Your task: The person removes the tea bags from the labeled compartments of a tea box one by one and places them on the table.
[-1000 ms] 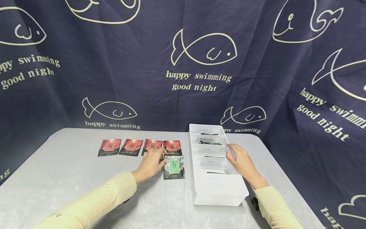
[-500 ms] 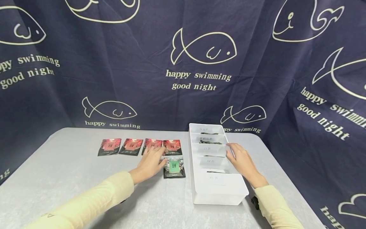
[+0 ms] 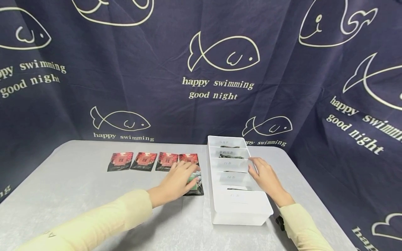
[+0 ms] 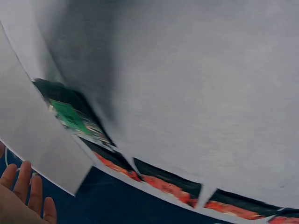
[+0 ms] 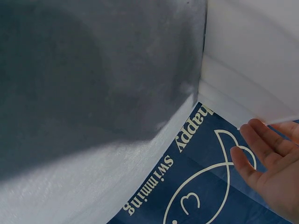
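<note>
My left hand (image 3: 176,182) is over a black tea packet with a green label (image 3: 197,190), covering much of it in the head view. Its fingers look loosely bent, spread above the packet; the left wrist view shows the hand (image 4: 23,196) at the lower left corner, apart from the green-labelled packet (image 4: 70,114). At the right rim of a white divided box (image 3: 242,218), my right hand (image 3: 267,177) rests its fingertips. From the right wrist, the fingers (image 5: 254,140) reach the box's edge and hold nothing. Dark packets show in several of the box's compartments.
A row of red and black tea packets (image 3: 144,161) lies along the back of the grey table (image 3: 78,195), left of the box. Handwritten labels mark the dividers. A dark blue curtain (image 3: 169,87) with fish drawings hangs behind and at the sides.
My left hand has moved right and slightly toward me, from the packets' left edge to over the green-labelled one. The right hand and box stay put.
</note>
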`<state>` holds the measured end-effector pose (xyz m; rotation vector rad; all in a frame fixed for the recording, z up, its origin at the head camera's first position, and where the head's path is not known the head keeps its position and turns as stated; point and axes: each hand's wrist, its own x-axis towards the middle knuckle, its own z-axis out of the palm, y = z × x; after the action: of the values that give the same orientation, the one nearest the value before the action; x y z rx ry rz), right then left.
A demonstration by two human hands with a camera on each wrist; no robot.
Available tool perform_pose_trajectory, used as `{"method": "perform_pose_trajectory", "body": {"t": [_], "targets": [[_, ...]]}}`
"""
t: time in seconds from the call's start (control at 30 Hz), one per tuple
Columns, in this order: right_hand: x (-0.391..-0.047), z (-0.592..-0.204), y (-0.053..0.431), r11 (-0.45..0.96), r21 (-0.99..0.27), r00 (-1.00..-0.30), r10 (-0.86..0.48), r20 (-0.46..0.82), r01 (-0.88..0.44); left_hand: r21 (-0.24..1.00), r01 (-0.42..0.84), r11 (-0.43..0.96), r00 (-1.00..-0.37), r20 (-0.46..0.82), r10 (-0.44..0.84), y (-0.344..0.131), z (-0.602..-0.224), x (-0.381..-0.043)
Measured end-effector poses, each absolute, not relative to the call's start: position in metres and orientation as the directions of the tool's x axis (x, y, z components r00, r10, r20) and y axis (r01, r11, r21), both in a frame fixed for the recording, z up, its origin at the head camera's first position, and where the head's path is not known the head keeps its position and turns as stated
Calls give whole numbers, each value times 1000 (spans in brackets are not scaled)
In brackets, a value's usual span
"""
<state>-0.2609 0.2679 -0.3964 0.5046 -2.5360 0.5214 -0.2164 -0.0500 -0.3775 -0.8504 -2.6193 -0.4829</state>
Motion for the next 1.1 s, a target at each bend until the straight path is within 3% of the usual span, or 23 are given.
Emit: {"method": "perform_pose_trajectory", "body": {"t": [0.23, 0.63, 1.1], "targets": [[-261, -397, 268, 857, -258, -799, -252, 546, -446, 160, 685, 711, -689, 461, 560, -30, -373, -212], [-260, -397, 268, 852, -267, -798, -251, 547, -450, 90, 742, 665, -634, 420, 650, 5, -369, -204], [-259, -396, 267, 855, -260, -796, -250, 552, -449, 108, 773, 626, -606, 419, 676, 26, -379, -206]]}}
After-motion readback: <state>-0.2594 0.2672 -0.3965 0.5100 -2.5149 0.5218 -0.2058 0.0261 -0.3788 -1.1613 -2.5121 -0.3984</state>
